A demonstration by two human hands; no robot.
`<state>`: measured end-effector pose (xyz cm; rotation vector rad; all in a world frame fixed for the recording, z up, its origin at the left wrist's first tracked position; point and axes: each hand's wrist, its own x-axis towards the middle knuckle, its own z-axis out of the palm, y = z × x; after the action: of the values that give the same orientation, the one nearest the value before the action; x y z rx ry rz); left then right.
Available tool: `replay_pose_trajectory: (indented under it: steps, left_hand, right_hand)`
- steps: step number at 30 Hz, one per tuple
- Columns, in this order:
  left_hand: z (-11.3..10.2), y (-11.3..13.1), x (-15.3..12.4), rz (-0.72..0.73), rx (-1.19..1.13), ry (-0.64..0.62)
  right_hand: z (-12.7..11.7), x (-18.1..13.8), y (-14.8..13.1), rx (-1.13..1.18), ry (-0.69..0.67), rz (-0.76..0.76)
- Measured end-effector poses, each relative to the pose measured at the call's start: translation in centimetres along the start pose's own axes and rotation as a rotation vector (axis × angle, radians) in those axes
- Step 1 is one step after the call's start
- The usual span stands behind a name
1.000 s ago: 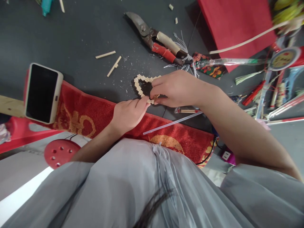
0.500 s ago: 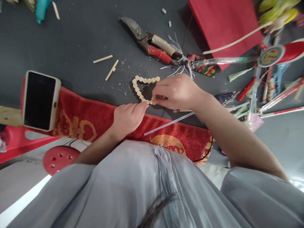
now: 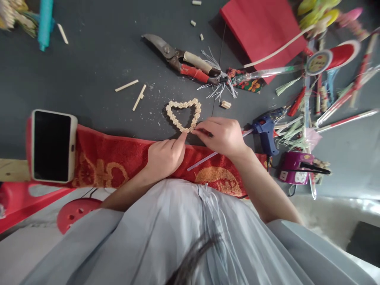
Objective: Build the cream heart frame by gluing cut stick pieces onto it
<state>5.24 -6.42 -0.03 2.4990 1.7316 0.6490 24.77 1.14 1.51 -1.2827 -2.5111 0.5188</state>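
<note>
A cream heart-shaped ring (image 3: 175,119), built from small bead-like pieces, lies on the dark table with its point toward me. My left hand (image 3: 166,158) is closed, its fingertips at the ring's lower point. From the right, my right hand (image 3: 224,133) pinches the ring's lower right edge; its fingertips cover a little of it. Just above that hand lies a small bundle of pale sticks (image 3: 226,104). A translucent glue stick (image 3: 202,161) rests below it on the red towel (image 3: 139,152). To the right is a blue glue gun (image 3: 266,132).
Pruning shears (image 3: 190,63) lie beyond the ring. A phone (image 3: 52,146) rests at the left. Cut sticks (image 3: 126,85) and crumbs are scattered nearby. A red bag (image 3: 264,33), a ribbon spool (image 3: 319,62), a purple device (image 3: 297,168) and decorated sticks crowd the right side.
My right hand has drawn down and toward me, uncovering the ring's right side and the small stick bundle. The view has shifted, bringing the glue gun and purple device into sight.
</note>
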Motion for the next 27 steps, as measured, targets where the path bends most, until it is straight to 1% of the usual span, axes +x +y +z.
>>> replay_pose_trajectory:
  steps: [3,6,8,13,17,22,27]
  left_hand:
    - [0.0,-0.1,0.0,0.013,-0.003,0.039]
    - [-0.1,-0.1,-0.1,-0.007,-0.026,0.017]
    - [-0.1,-0.2,-0.1,-0.005,0.01,0.005]
    - [0.1,-0.1,-0.1,0.006,0.052,0.036]
    - [0.1,-0.1,0.0,-0.002,0.035,0.035]
    - [0.0,-0.2,0.1,0.014,0.019,0.065]
    - [0.1,-0.2,0.1,0.008,0.031,0.04]
  right_hand:
    - [0.6,-0.7,-0.7,0.082,0.037,0.079]
    - [0.9,-1.0,-1.2,0.158,0.048,0.159]
    - [1.1,-1.2,-1.5,0.18,0.045,0.21]
    - [1.4,-1.4,-2.0,0.197,0.063,0.304]
    - [1.4,-1.4,-2.2,0.207,0.066,0.325]
    - [1.2,-1.3,-2.2,0.204,0.075,0.337]
    - [1.2,-1.2,-2.2,0.19,0.085,0.356]
